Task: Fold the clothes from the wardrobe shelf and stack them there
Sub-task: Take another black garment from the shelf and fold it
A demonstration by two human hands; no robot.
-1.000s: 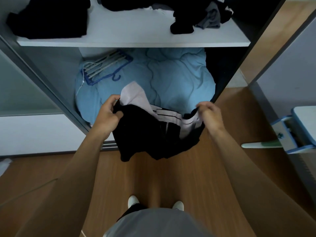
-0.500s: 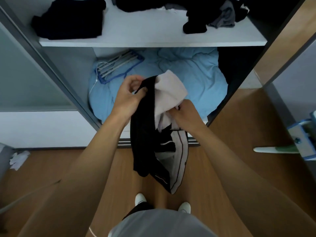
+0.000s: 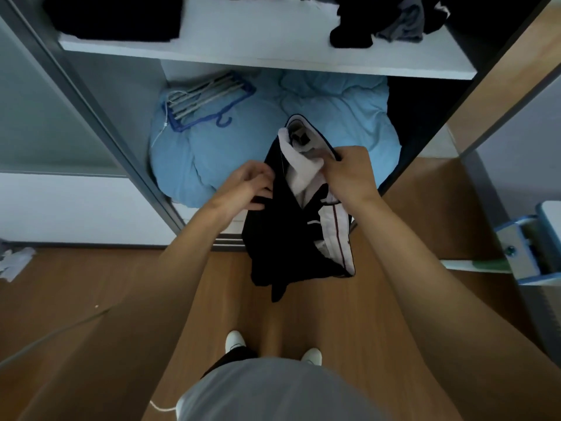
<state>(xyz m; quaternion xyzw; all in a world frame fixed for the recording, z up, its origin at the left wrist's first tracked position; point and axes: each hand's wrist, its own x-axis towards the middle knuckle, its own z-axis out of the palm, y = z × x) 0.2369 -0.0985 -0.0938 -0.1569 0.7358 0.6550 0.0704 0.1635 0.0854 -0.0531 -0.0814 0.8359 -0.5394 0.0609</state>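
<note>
A black garment with white striped panels (image 3: 273, 238) hangs bunched in the air in front of the wardrobe. My right hand (image 3: 349, 174) grips its upper part, with the white lining sticking up above the fingers. My left hand (image 3: 249, 183) pinches the garment's black left edge. On the white wardrobe shelf (image 3: 273, 56) above lie a folded black stack (image 3: 115, 16) at the left and a loose heap of black and grey clothes (image 3: 388, 22) at the right.
Below the shelf a light blue duvet (image 3: 334, 110) fills the wardrobe bottom, with a blue hanger (image 3: 206, 101) on it. A grey sliding-door frame (image 3: 100, 123) runs at the left. A blue and white object (image 3: 534, 247) juts in at the right. Wooden floor lies underfoot.
The garment went from spread wide between both hands to bunched and hanging vertically. My right hand moved up to its top; my left hand dropped lower on the left edge.
</note>
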